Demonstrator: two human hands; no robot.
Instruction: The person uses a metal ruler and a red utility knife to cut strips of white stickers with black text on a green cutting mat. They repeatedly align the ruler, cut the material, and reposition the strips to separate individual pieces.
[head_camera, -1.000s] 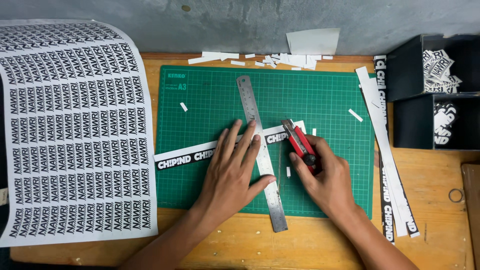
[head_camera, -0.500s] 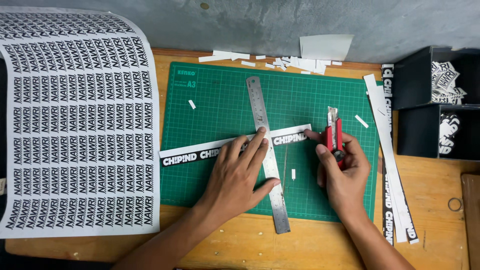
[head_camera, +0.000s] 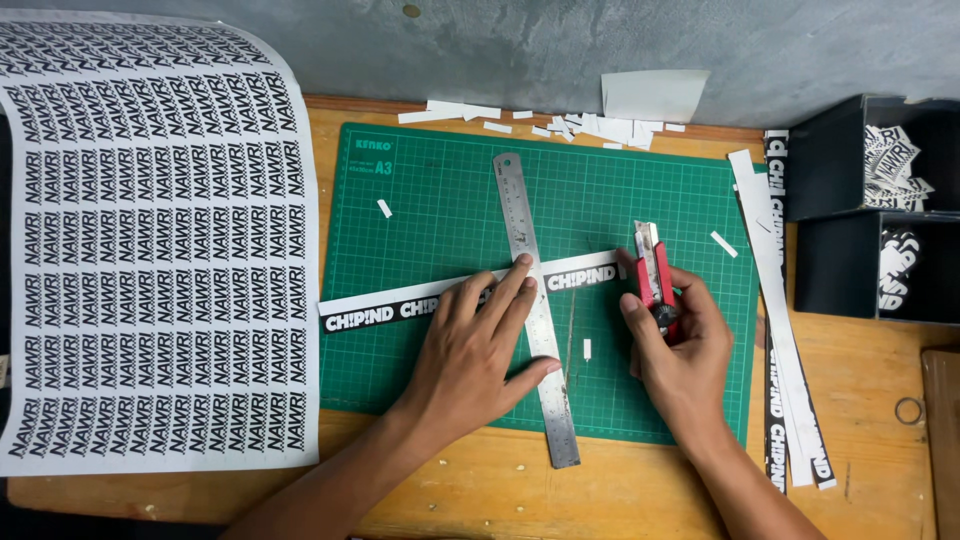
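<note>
Flatly, left hand (head_camera: 480, 345) on steel ruler (head_camera: 537, 300), gridded mat (head_camera: 440, 190)

The cutting mat (head_camera: 440, 190) is green with a pale grid. Across it lies a black-and-white lettered strip (head_camera: 400, 302), under a silver-grey steel ruler (head_camera: 530, 270). The knife (head_camera: 655, 280) is red and black. The big sheet (head_camera: 150, 250) is white, patterned with rows of black lettering. The boxes (head_camera: 830, 230) are black, the table (head_camera: 640, 490) honey-coloured wood.

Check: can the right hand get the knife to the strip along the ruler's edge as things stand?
Probably yes. The right hand holds the knife just right of the ruler, over the strip; the left hand sits left of that edge.
</note>
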